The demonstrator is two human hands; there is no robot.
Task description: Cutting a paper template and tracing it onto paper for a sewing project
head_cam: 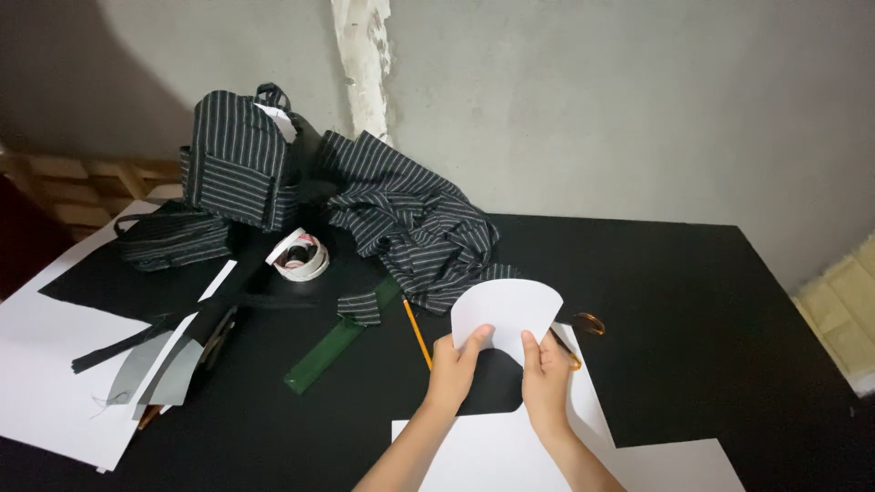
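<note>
Both forearms come up from the near edge of the black table (729, 301), over a large white paper sheet (510, 456) that lies at that edge with a rounded piece cut out of it, so the dark tabletop shows through the gap. Above that gap the left hand (453, 360) and the right hand (544, 364) hold a white, fan-shaped paper cutout (506, 310), lifted off the table near the middle of the near half. Each hand is closed on the cutout's lower, narrow end, thumb in front and fingers behind, with the curved edge pointing away.

By its look the cutout is very light, thin and easily creased; it seems to keep its shape only while both hands support it. A light pinch at the straight edges, not the curve, looks like the safest hold.

Just beside the left hand lies a yellow pencil (417, 333), and orange-handled scissors (583, 333) peek out behind the right hand. Further left sit a green ruler (333, 346), a tape roll (303, 258), striped fabric (410, 228) and a striped backpack (239, 159) toward the far left corner.
</note>
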